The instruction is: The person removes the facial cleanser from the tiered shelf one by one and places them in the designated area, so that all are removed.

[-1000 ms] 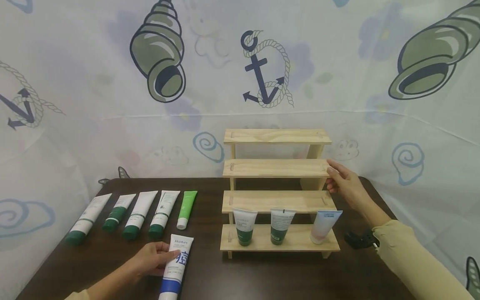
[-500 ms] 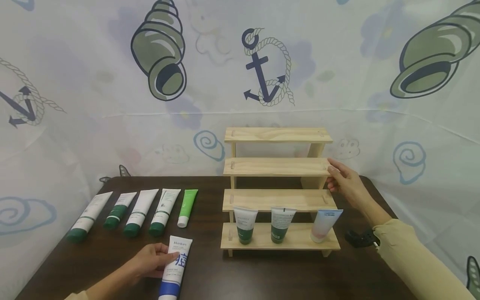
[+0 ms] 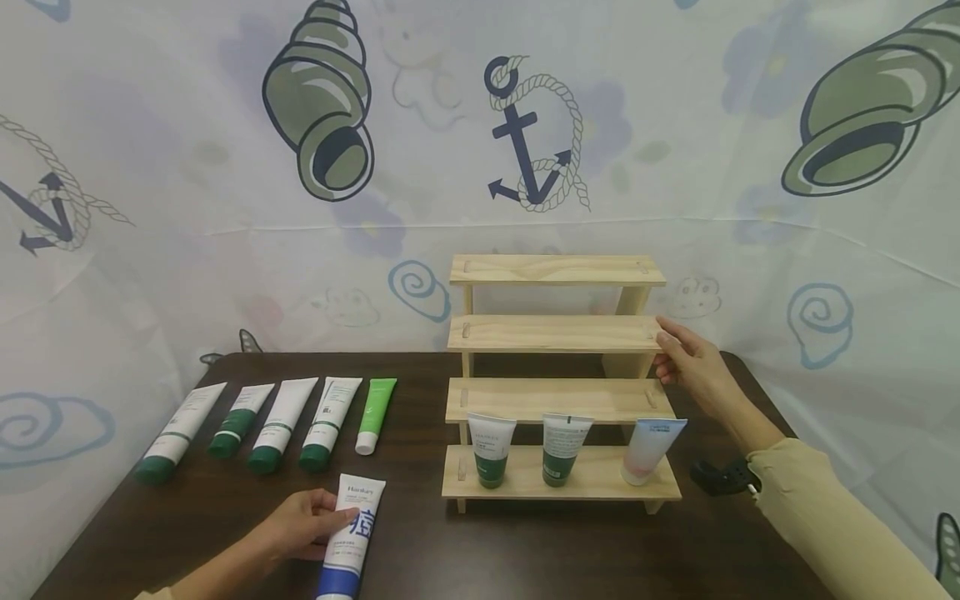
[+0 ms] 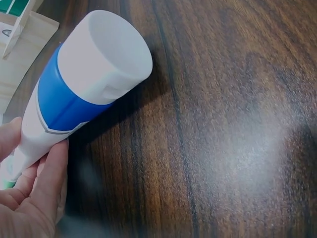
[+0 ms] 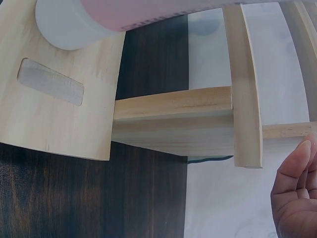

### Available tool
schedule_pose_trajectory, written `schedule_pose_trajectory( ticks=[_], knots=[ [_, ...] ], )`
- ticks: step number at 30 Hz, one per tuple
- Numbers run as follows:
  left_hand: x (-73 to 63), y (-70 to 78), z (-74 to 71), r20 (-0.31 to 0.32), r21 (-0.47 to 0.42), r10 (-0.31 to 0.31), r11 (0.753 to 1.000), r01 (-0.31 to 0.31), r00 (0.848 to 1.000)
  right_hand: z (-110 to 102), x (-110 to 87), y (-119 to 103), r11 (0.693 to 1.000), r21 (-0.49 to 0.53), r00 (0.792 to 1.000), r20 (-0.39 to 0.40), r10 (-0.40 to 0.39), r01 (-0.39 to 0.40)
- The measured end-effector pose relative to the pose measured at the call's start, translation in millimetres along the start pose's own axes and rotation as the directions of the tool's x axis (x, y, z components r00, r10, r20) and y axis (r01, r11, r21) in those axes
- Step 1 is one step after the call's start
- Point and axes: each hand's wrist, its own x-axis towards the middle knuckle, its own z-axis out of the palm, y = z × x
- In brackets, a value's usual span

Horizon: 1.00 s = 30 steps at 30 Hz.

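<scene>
In the head view my left hand (image 3: 311, 525) grips a white squeeze tube (image 3: 350, 533) with a blue band, thumb on its front and fingers behind. The left wrist view shows the tube's white cap (image 4: 106, 57) over the dark table. On the right, my right hand (image 3: 697, 371) pinches the right end of the second shelf from the top of a stepped wooden display rack (image 3: 555, 333). On its lowest step stand two white-and-green tubes, one at the left (image 3: 491, 450) and one in the middle (image 3: 564, 450), and a pale pink-and-blue tube (image 3: 649, 452).
Several white tubes with green caps, such as the leftmost tube (image 3: 180, 433), lie in a row on the dark wooden table (image 3: 420, 558). A small bright green tube (image 3: 377, 412) ends that row. Patterned cloth (image 3: 420, 125) hangs behind and at the sides.
The white-and-blue tube has shifted very slightly in the left hand's grip, its upper end a little lower and further left. The right hand keeps its place on the rack.
</scene>
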Motion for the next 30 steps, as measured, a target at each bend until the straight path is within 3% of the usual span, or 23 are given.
schedule_pose_trajectory(
  ticks=[23, 27, 30],
  knots=[
    [-1.2, -1.8, -7.4, -0.043, 0.092, 0.035, 0.995, -0.031, 0.998, -0.3, 0.1, 0.2, 1.000, 0.006, 1.000, -0.007, -0.001, 0.001],
    [0.7, -0.9, -13.2, -0.068, 0.176, 0.085, 0.982, -0.071, 0.994, -0.2, 0.2, 0.2, 1.000, 0.002, 1.000, -0.007, 0.000, 0.000],
    [1.2, 4.9, -17.5, -0.120, 0.237, 0.154, 0.964, -0.122, 0.981, -0.3, 0.1, 0.0, 1.000, 0.001, 1.000, -0.010, 0.001, -0.001]
  ],
)
